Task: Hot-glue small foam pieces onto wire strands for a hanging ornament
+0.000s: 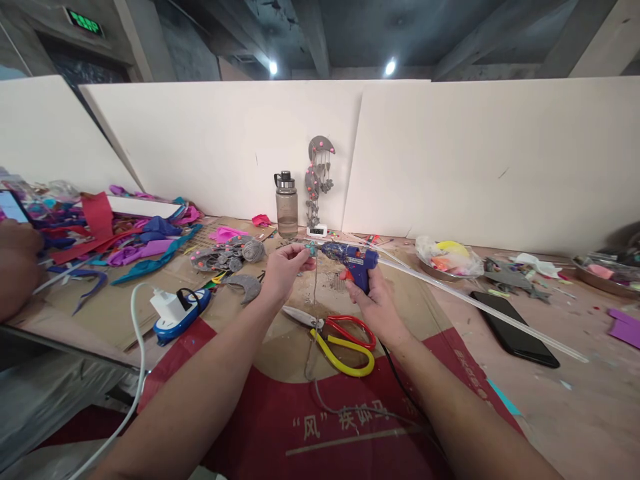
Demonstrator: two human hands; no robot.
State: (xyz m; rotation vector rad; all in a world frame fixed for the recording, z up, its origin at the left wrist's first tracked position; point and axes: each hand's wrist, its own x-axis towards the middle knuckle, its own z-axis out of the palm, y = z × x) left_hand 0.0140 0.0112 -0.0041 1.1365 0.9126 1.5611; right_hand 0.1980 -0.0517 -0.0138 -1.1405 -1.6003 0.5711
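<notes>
My left hand (286,268) pinches a small teal piece (311,248), whose exact kind I cannot make out. A grey yarn strand (315,287) hangs from it, running down past the scissors. In my right hand (375,303) is a blue hot glue gun (357,263), its nozzle pointing left, close to the teal piece. Below both hands, scissors (345,343) with one red and one yellow handle lie partly spread on the cardboard (270,357). A grey felt crescent (245,288) rests beside my left wrist, near a ball of grey yarn (253,249).
Behind stand a water bottle (287,207), a small digital clock (317,231) and a grey hanging moon ornament (320,150). A blue power strip (181,317) sits left. Rightward lie a long translucent stick (480,303) and a black phone (515,330). Another person's hand (20,260) is far left.
</notes>
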